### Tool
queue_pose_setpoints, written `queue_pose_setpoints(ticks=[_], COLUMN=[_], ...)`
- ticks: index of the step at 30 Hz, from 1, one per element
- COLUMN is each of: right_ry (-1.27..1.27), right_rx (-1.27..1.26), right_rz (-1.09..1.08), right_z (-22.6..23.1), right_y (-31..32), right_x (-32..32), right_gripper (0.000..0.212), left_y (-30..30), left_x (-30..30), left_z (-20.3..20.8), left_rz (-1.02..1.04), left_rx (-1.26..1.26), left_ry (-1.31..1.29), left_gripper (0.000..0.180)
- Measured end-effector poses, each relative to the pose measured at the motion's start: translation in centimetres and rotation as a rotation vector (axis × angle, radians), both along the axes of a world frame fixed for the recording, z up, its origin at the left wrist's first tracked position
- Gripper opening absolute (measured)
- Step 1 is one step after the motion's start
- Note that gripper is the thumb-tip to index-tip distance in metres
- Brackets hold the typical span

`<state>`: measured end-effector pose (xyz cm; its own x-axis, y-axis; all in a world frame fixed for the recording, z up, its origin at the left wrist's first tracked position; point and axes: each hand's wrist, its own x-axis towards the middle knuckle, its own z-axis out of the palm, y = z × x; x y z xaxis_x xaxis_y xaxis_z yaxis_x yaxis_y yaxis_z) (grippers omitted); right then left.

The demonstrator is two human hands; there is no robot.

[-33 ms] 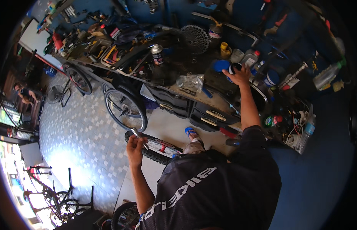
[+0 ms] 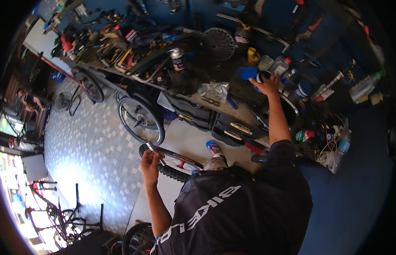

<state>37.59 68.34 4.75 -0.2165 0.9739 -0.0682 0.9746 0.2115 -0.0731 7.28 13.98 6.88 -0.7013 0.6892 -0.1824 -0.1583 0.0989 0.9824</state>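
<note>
My left hand (image 2: 150,163) is raised over the floor at the left, its fingers closed round a slim silver metal axle (image 2: 150,147) that sticks out at both ends. Over the workbench (image 2: 245,113) my right arm reaches out. There my right hand (image 2: 269,85) grips the rim of an open blue-and-white tub (image 2: 261,77), thumb on the left side and fingers on the far right. The tub looks dark inside; my hand hides much of it. A round blue lid (image 2: 248,73) lies just left of the tub.
Bottles (image 2: 281,66), a yellow cup (image 2: 252,54) and another blue tub (image 2: 303,88) stand round my right hand. A spray can (image 2: 177,58), a large cassette (image 2: 220,44) and a plastic bag (image 2: 213,90) are farther left. A bicycle wheel (image 2: 141,121) leans on the drawers; a knobby tyre (image 2: 172,172) is below my left hand.
</note>
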Motion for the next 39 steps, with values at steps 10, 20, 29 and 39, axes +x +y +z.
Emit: queue_pose_setpoints(ticks=[10,20,29,39], right_ry=[0.148,1.198,1.117,0.971], right_rx=[0.406,-0.247,-0.45,-0.37], right_rz=[0.126,0.926,1.755,1.944], right_z=[0.6,8.5,20.1,22.8], right_y=[3.8,-22.8,-40.6,-42.6], right_x=[3.7,-17.1,-25.8,-28.2], right_gripper=[0.079,0.053,0.048,0.04], left_y=[-6.2,-12.0,-13.7,-14.0], left_x=[-2.1,-3.4,0.2,2.6], left_z=[-0.7,8.6,18.2,20.6], left_rz=[0.273,0.502,0.382,0.415], left_rx=[-0.055,-0.323,-0.516,-0.565], left_ry=[0.1,0.652,0.913,1.058], left_gripper=[0.028,0.035,0.025,0.026])
